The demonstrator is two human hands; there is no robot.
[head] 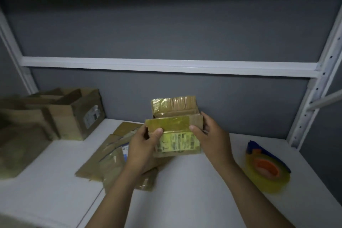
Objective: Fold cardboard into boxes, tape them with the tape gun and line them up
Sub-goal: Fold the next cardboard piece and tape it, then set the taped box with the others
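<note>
A small cardboard box [177, 135], covered in yellowish tape and bearing a printed label, is held above the white shelf between both hands. My left hand [144, 144] grips its left end, thumb on the near flap. My right hand [205, 131] grips the right end, thumb on the front and fingers behind. The far top flap stands up and the near one is partly folded. The tape gun [266, 166], blue with an orange hub and a roll of clear yellowish tape, lies on the shelf to the right.
Flattened cardboard pieces [107, 157] lie on the white shelf [185, 190] under my left arm. Assembled boxes [74, 113] stand at the left. White shelf uprights [314, 89] and a crossbar [166, 65] frame a grey back wall.
</note>
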